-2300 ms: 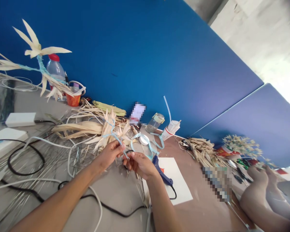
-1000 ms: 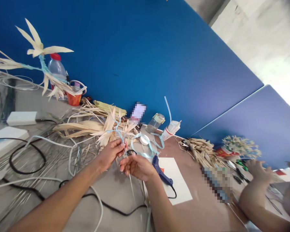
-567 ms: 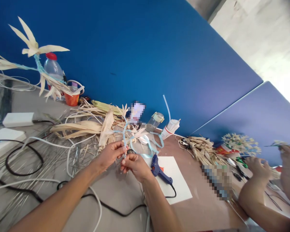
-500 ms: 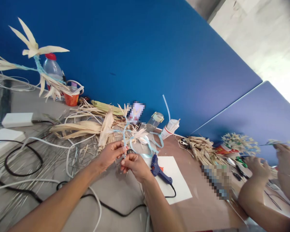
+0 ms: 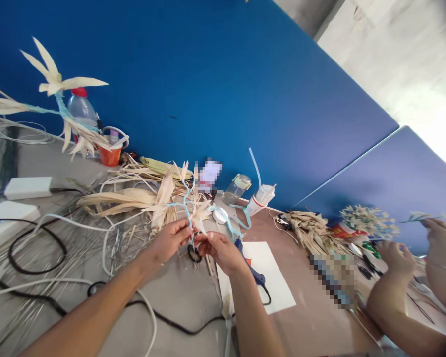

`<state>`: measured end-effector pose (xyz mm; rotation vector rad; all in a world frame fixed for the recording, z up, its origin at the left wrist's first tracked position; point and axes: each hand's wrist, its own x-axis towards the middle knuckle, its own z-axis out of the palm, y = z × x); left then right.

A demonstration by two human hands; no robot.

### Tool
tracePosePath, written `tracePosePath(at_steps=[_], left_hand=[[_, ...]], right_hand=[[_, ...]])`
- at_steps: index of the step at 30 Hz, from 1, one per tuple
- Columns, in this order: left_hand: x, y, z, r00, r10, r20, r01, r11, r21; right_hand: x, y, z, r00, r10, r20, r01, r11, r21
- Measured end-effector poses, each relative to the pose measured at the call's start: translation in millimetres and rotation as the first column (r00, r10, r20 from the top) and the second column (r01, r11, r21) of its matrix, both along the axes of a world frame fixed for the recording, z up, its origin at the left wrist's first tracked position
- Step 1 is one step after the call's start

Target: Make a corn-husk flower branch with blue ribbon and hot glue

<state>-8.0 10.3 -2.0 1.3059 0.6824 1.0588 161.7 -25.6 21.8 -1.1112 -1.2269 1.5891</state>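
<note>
My left hand (image 5: pixel 173 241) pinches the lower part of a thin stem (image 5: pixel 186 201) wrapped in light blue. The stem branches and carries pale dried-husk petals at its tips. Just right of it, my right hand (image 5: pixel 223 252) has its fingers closed close to the stem; what they hold is too small to make out. Below the fingertips lies a black ring-shaped handle (image 5: pixel 194 253). Light blue ribbon (image 5: pixel 235 229) curls behind my right hand, beside a white round piece (image 5: pixel 220 214). A dark blue glue gun (image 5: pixel 258 277), partly hidden by my right wrist, rests on a white sheet (image 5: pixel 278 287).
Dried husks (image 5: pixel 122 199) and thin wires spread at left among white and black cables (image 5: pixel 182 327). A larger husk flower (image 5: pixel 55 84) stands before a bottle (image 5: pixel 82 109). A clear jar (image 5: pixel 238 188) and white cup (image 5: pixel 260 198) line the blue partition. Another person's hands (image 5: pixel 397 258) work at right.
My right hand has moved slightly right and up from the stem's lower end. The stem has tilted left, and the black ring-shaped handle below shows more.
</note>
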Motion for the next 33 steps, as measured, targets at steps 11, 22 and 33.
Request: tracePosePath(at_steps=[11, 22, 33], left_hand=[[1, 0, -5.3, 0.999, -0.034, 0.004, 0.034, 0.997, -0.075], [2, -2, -2.8, 0.994, 0.014, 0.105, -0.004, 0.995, -0.098], [5, 0, -3.3, 0.993, 0.074, 0.094, -0.058, 0.985, -0.162]], right_hand=[[-19, -5, 3.7, 0.999, 0.053, -0.012, -0.054, 0.992, -0.115], [-9, -7, 29.3, 0.993, -0.109, -0.049, 0.105, 0.991, -0.083], [-29, 24, 104.6, 0.976, -0.202, -0.077, 0.216, 0.931, 0.296]])
